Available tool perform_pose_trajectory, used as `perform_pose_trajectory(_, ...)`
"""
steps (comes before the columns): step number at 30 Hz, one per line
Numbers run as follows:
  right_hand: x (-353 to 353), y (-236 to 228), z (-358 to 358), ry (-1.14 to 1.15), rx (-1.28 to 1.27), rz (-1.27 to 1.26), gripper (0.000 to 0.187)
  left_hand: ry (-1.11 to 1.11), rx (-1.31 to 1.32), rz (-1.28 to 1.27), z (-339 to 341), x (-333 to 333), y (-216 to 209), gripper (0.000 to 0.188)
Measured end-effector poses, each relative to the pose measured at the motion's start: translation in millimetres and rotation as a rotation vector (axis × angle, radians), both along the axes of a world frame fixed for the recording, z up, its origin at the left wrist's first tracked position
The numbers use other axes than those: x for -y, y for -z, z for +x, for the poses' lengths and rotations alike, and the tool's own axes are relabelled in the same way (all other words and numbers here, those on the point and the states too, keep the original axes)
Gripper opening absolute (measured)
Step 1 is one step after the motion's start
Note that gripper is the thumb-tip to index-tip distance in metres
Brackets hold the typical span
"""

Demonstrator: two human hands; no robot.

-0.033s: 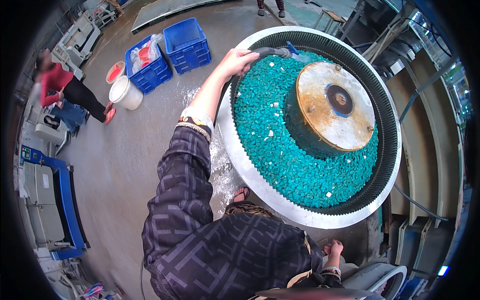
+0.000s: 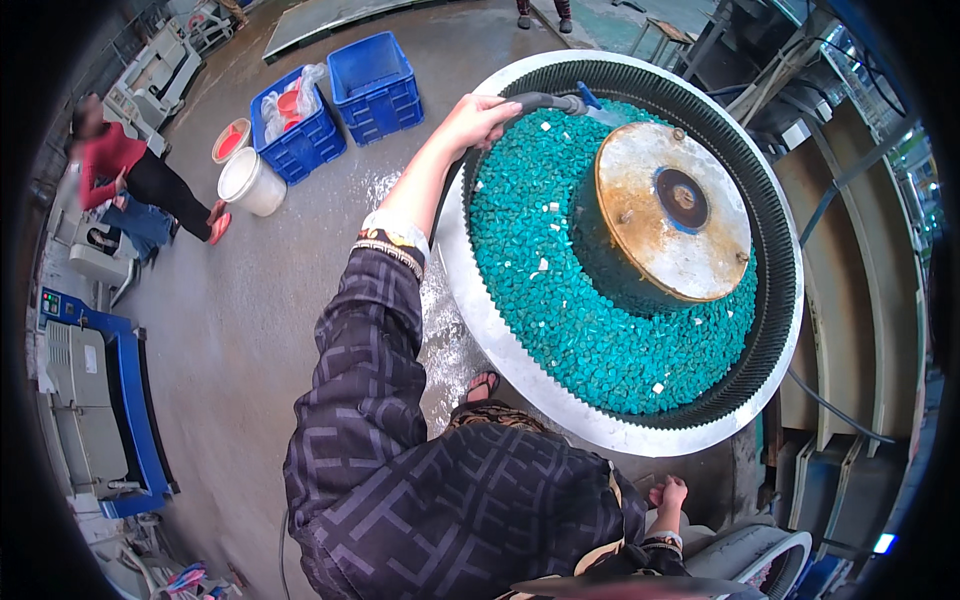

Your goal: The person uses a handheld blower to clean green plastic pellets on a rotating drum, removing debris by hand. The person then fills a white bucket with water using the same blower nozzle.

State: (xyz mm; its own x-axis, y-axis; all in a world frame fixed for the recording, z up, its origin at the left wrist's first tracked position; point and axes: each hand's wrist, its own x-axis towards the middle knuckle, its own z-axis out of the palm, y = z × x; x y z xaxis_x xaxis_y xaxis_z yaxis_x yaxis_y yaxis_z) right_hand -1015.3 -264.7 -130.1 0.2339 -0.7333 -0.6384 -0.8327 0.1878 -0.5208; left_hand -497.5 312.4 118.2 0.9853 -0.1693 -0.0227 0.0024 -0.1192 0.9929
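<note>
My left hand (image 2: pixel 478 124) is closed around a dark spray hose nozzle (image 2: pixel 545 101) with a blue lever, held over the far left rim of a big round tub (image 2: pixel 610 436). A pale spray seems to leave its tip toward the tub's middle. Wet turquoise plastic-like chips (image 2: pixel 530 300), with a few white pieces among them, fill the tub's ring around a rusty, flat-topped central drum (image 2: pixel 650 205). The tub has a ribbed dark inner wall. Low beside my body, away from the tub, my right hand (image 2: pixel 669 492) hangs with curled fingers; I see nothing in it.
Two blue crates (image 2: pixel 372 88) stand on the wet floor to the far left, one holding bags and red items. A white bucket (image 2: pixel 252 182) is beside them, near a person in red (image 2: pixel 115 160). Metal shelving (image 2: pixel 850 270) lines the right; another tub (image 2: pixel 775 560) sits behind my right hand.
</note>
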Motion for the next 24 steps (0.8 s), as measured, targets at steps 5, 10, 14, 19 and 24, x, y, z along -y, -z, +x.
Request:
perform_pose_trajectory(5,-4.7,-9.7,28.8,-0.155,0.004,-0.036,0.028,0.03,-0.025,-0.049,9.3,-10.8,12.8,0.025)
perform_pose_trajectory(10,-12.5,-14.3,33.9,-0.236,-0.03,-0.03,0.03,0.075,-0.023,-0.106,4.2,-10.3,5.8,0.026)
perform_pose_trajectory(14,-16.3,-17.6,33.3,-0.233,-0.05,-0.027,0.031,0.121,-0.018,-0.154,7.4,-13.7,9.8,0.024)
perform_pose_trajectory(19,-13.8,-17.4,15.4,-0.212,-0.074,-0.035,0.032,0.111,-0.035,-0.149,6.5,-4.2,11.4,0.021)
perform_pose_trajectory(24,-16.7,-17.5,6.2,-0.203,-0.075,-0.029,0.034,0.154,-0.028,-0.076,-0.4,-2.2,11.5,0.023)
